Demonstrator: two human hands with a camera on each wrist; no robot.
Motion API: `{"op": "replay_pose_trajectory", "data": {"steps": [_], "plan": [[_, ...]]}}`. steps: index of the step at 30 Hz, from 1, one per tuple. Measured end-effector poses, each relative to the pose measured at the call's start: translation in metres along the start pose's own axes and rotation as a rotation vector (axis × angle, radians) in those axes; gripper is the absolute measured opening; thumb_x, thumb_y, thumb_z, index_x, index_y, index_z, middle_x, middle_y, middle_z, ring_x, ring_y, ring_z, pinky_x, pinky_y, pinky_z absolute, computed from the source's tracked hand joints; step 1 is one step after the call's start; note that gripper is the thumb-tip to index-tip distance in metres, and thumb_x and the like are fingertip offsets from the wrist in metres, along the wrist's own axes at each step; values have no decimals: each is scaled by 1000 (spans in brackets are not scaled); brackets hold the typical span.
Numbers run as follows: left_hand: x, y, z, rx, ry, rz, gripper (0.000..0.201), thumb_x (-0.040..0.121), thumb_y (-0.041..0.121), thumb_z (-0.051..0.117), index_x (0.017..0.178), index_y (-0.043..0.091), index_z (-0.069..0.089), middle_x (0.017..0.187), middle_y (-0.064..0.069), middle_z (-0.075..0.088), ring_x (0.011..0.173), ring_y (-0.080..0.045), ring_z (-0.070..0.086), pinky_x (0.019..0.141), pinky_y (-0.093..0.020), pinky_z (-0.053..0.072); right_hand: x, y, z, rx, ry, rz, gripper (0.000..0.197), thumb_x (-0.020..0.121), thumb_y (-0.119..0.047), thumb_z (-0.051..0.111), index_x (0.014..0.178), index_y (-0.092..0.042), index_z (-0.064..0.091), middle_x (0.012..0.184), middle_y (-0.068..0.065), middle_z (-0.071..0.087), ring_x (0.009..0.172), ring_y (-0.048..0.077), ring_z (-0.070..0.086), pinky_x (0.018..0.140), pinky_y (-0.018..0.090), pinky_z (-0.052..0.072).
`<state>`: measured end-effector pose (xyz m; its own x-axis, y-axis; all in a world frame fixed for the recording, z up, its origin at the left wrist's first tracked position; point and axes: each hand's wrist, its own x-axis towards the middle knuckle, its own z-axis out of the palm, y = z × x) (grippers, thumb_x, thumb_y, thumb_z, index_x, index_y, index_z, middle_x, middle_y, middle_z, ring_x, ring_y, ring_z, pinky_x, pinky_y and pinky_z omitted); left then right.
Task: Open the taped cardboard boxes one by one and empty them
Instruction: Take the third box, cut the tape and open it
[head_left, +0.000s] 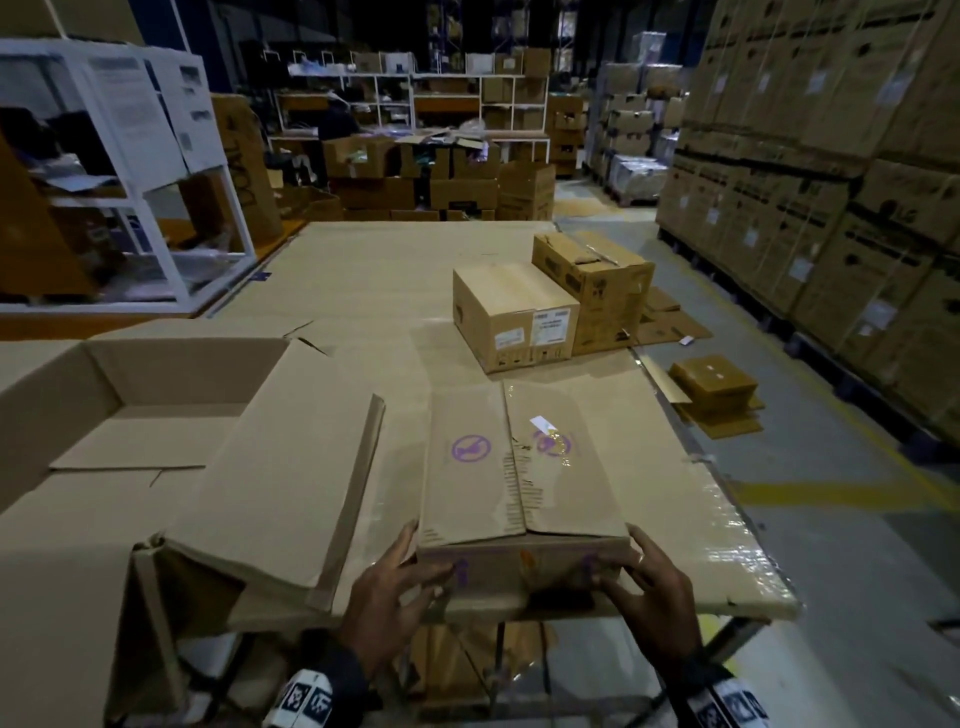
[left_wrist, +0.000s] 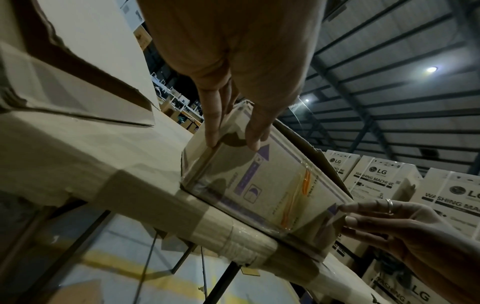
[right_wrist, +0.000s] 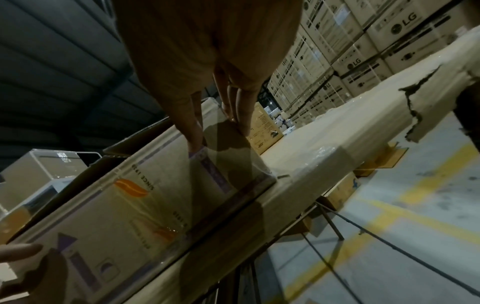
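Both hands, left hand (head_left: 387, 597) and right hand (head_left: 652, 592), hold the near corners of a box (head_left: 519, 462) with spread fingers (left_wrist: 213, 123). It sits on the desk (head_left: 363, 270), tape unbroken. Beyond the fingers two more boxes (head_left: 511, 312) wait shut; left, a big box (head_left: 156, 415) stands open.

Dark sleeves; white wrist bands with black square markers; ring (left_wrist: 388, 203) on right hand (head_left: 655, 597).
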<state>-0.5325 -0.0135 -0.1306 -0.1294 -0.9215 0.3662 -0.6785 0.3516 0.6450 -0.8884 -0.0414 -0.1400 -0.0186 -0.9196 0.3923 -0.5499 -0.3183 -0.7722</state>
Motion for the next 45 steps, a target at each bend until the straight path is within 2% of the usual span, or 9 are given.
{"op": "replay_pose_trajectory", "data": {"steps": [4, 9, 16, 21, 26, 32, 35, 38, 45], "plan": [[2, 9, 0, -18, 79, -99, 27, 70, 21, 71, 85, 43, 77, 144, 6, 55, 116, 0, 62, 93, -6, 44, -1, -9, -5, -110, 15, -15, 40, 66, -13, 91, 101, -21, 75, 127, -15, 60, 116, 23, 64, 100, 19, 45], [29, 34, -12, 20, 168, -22, 20, 76, 13, 69, 85, 29, 77, 123, 14, 66, 110, -1, 64, 93, -19, 50, 14, -52, -7, -223, 35, -104, 29, 71, -22, 89, 96, -24, 74, 128, -2, 61, 110, 16, 62, 89, 34, 52], [119, 53, -13, 172, -178, 291, 27, 92, 32, 57, 107, 19, 76, 121, 1, 70, 107, -15, 66, 91, -26, 51, 37, -81, 33, -320, -60, -214, 25, 78, -36, 76, 101, -30, 70, 108, -14, 60, 96, 12, 59, 80, 32, 51], [161, 53, -7, 315, -463, 259, 27, 93, 22, 58, 117, 18, 70, 122, -1, 69, 112, -21, 60, 92, -29, 47, 47, -85, 47, -489, -102, -142, 38, 77, -51, 69, 110, -35, 68, 116, -14, 58, 99, 15, 59, 77, 32, 52], [174, 51, 0, 309, -530, 289, 25, 92, 28, 56, 110, 22, 70, 110, 1, 70, 102, -19, 62, 87, -27, 50, 53, -110, 25, -407, 41, -159, 20, 87, -41, 70, 103, -27, 68, 105, -13, 60, 86, 8, 60, 66, 23, 51], [218, 88, 10, 265, -516, 401, 32, 92, 17, 61, 123, 16, 66, 117, -8, 65, 108, -28, 60, 89, -41, 51, 76, -115, -13, -367, 314, -106, 27, 97, -17, 59, 124, -17, 64, 120, -1, 58, 96, 15, 62, 71, 35, 58], [247, 102, 27, 252, -556, 462, 43, 95, 19, 65, 137, 15, 58, 136, -8, 59, 126, -27, 52, 105, -41, 41, 85, -105, -32, -489, 335, 14, 43, 88, -1, 64, 130, -9, 61, 137, 9, 53, 116, 30, 58, 88, 45, 56], [280, 106, 49, 335, -665, 517, 52, 95, 16, 66, 144, 15, 51, 153, -6, 46, 144, -27, 37, 120, -51, 23, 90, -93, -39, -830, 209, 102, 66, 68, 4, 77, 132, -3, 59, 152, 22, 40, 142, 40, 36, 113, 56, 34], [328, 99, 103, 395, -844, 584, 51, 94, 12, 65, 143, 18, 54, 153, -3, 48, 142, -28, 41, 116, -49, 32, 94, -67, -15, -1053, -121, 344, 59, 77, -48, 70, 121, -9, 69, 144, 25, 50, 138, 38, 44, 106, 81, -4]]}}
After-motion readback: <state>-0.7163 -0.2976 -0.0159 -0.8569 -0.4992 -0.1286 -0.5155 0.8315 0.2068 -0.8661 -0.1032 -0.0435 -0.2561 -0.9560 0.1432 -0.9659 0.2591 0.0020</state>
